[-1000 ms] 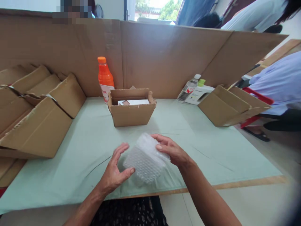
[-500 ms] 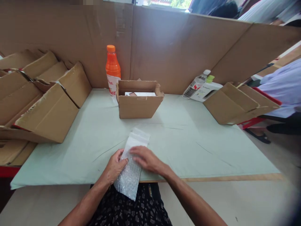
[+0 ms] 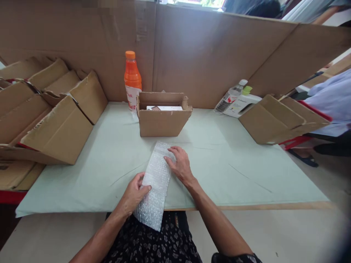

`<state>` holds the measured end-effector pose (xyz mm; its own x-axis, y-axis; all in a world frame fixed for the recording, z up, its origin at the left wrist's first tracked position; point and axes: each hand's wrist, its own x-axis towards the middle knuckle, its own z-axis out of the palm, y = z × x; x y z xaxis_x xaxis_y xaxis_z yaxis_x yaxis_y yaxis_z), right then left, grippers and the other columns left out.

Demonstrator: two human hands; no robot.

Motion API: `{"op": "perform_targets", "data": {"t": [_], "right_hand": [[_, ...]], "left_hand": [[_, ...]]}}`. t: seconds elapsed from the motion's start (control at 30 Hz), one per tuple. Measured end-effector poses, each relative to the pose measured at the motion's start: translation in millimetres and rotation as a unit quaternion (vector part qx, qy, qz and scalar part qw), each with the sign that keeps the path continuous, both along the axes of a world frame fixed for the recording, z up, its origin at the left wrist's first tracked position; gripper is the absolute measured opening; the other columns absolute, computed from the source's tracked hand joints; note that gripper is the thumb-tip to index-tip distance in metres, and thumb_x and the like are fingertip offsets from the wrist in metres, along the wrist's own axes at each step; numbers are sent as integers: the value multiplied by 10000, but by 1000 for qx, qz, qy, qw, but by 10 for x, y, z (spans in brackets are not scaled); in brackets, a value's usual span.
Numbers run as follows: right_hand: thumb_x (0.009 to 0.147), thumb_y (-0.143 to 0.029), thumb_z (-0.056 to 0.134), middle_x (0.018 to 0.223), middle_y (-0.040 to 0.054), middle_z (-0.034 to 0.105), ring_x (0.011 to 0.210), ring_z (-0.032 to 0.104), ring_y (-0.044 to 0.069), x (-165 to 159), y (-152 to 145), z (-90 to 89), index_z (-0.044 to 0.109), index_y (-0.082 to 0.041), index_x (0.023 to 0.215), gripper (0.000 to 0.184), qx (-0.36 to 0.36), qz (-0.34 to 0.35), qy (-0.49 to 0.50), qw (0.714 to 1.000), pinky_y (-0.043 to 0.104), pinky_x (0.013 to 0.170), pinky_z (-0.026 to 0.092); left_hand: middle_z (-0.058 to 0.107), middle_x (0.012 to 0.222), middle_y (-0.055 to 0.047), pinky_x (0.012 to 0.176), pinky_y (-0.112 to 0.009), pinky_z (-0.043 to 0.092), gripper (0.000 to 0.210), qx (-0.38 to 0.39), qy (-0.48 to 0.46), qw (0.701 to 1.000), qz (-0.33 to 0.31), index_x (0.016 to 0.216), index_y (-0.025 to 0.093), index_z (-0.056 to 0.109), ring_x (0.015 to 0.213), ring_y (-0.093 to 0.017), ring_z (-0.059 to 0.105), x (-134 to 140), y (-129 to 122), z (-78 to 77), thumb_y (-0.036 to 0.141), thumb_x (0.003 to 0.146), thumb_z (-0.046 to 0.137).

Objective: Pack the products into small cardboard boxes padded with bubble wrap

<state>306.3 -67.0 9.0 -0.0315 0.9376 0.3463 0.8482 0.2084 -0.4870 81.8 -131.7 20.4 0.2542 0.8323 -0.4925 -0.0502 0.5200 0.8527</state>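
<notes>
A clear bubble-wrap bag [image 3: 156, 182] lies aslant at the table's near edge, its lower end hanging over my lap. My left hand [image 3: 135, 193] grips its left side, thumb on top and fingers underneath. At the upper right edge of the bag is my right hand [image 3: 181, 164], thumb and fingers apart, fingertips against the plastic. Whether anything is inside the bag I cannot make out, though a faint reddish patch shows beside my left thumb. Beyond the bag stands an open cardboard box [image 3: 160, 124] holding a white item [image 3: 170, 108].
Cardboard bins [image 3: 57, 128] crowd the left side. An orange bottle [image 3: 132, 80] stands behind the box. A clear bottle [image 3: 230, 98] and white jug [image 3: 242, 105] lean at the back right, beside another cardboard bin [image 3: 274, 120]. A person in pale clothing [image 3: 329, 98] is at far right.
The bag's top end now lies flat and extends farther toward the box. My right hand has moved up and right to that end, fingers more spread. My left hand keeps its grip.
</notes>
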Motion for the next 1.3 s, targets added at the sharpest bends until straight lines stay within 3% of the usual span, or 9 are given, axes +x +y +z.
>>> {"op": "perform_targets", "data": {"t": [0.23, 0.4, 0.53, 0.7, 0.83, 0.93, 1.1, 1.2, 1.3], "right_hand": [[884, -348, 623, 1288, 151, 638, 1152, 557, 310, 78, 255, -26, 663, -155, 1158, 338, -86, -58, -61, 993, 428, 957, 398], [921, -257, 531, 1053, 85, 723, 1015, 606, 255, 29, 473, -82, 683, -194, 982, 175, -82, -53, -58, 994, 385, 897, 393], [898, -278, 569, 1123, 113, 701, 1050, 595, 285, 35, 511, -17, 673, -190, 1057, 209, -74, -48, -60, 994, 418, 917, 393], [913, -317, 566, 1433, 175, 515, 1222, 501, 337, 8, 273, 34, 585, -181, 1296, 407, 1, -40, -76, 996, 481, 981, 384], [911, -221, 554, 1343, 162, 594, 1179, 532, 320, -49, -20, 27, 675, -189, 1144, 264, -24, 16, -110, 994, 473, 961, 402], [907, -227, 572, 1297, 146, 627, 1179, 554, 295, -1, -270, 135, 673, -187, 1154, 270, -17, 51, -64, 996, 453, 965, 415], [879, -315, 661, 1262, 115, 651, 1125, 575, 279, -4, -596, 295, 660, -208, 1176, 316, -49, 225, -106, 967, 440, 940, 423], [902, -202, 619, 1161, 102, 692, 1016, 591, 260, -120, -613, 242, 698, -202, 987, 117, -44, 225, -166, 959, 417, 872, 410], [936, -142, 555, 1100, 83, 712, 982, 592, 237, -209, -582, 216, 688, -194, 932, 143, -6, 192, -158, 969, 399, 871, 378]], "left_hand": [[708, 958, -58, 622, -252, 456, 784, 26, 12, 1000, -12, 1382, 142, 385, 708, -154, 614, -43, -100, -84, 323, 691, 707], [683, 851, -18, 593, -256, 440, 833, 13, 24, 999, -20, 1410, 154, 359, 669, -164, 605, -76, -121, -131, 410, 708, 727], [664, 812, -12, 625, -260, 444, 848, 3, 1, 1000, -9, 1387, 142, 373, 710, -180, 617, -96, -146, -96, 430, 692, 763], [635, 851, -11, 573, -242, 409, 906, 11, 8, 1000, 12, 1475, 166, 324, 658, -146, 549, -91, -232, -38, 418, 719, 757], [556, 795, 31, 538, -224, 373, 771, 30, 16, 999, -4, 1470, 198, 402, 600, -108, 460, -92, -324, -11, 382, 779, 689], [504, 703, 57, 524, -215, 344, 629, 25, 27, 999, 1, 1330, 164, 530, 565, -98, 415, -94, -350, -4, 396, 765, 678], [507, 619, 69, 516, -209, 325, 360, 2, 35, 999, 6, 973, 177, 564, 519, -92, 428, -76, -344, -23, 407, 714, 661], [499, 597, 71, 499, -211, 301, 355, -5, 44, 999, 0, 943, 171, 567, 496, -91, 417, -61, -343, -36, 411, 693, 644], [501, 600, 68, 488, -216, 291, 381, -3, 45, 999, 1, 956, 155, 584, 491, -90, 405, -52, -352, -33, 410, 678, 641]]}}
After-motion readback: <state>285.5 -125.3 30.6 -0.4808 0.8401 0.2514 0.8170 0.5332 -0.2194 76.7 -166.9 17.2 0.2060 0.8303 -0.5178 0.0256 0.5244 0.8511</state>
